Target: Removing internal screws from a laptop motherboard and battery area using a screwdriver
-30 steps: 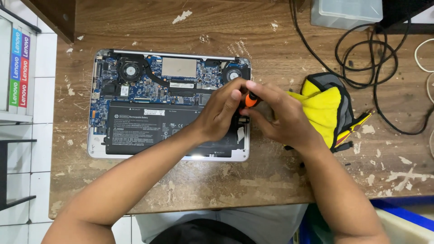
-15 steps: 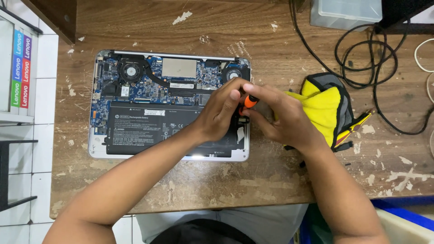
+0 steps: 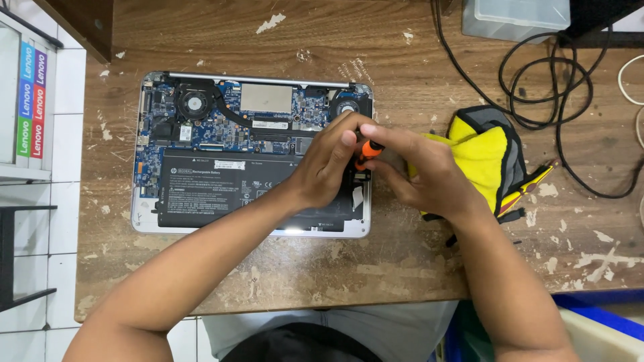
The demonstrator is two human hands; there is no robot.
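An opened laptop lay bottom-up on the worn desk, its board and black battery bared. Both hands met at its 3 o'clock edge. The right hand had its fingers closed round an orange screwdriver, held upright, probably so the tip could bear straight down; the tip itself was hidden. The left hand curled in beside the shaft, seemingly steadying it, though whether it gripped anything was unclear. A yellow cloth sat at 3 o'clock, with black cables at 1 o'clock.
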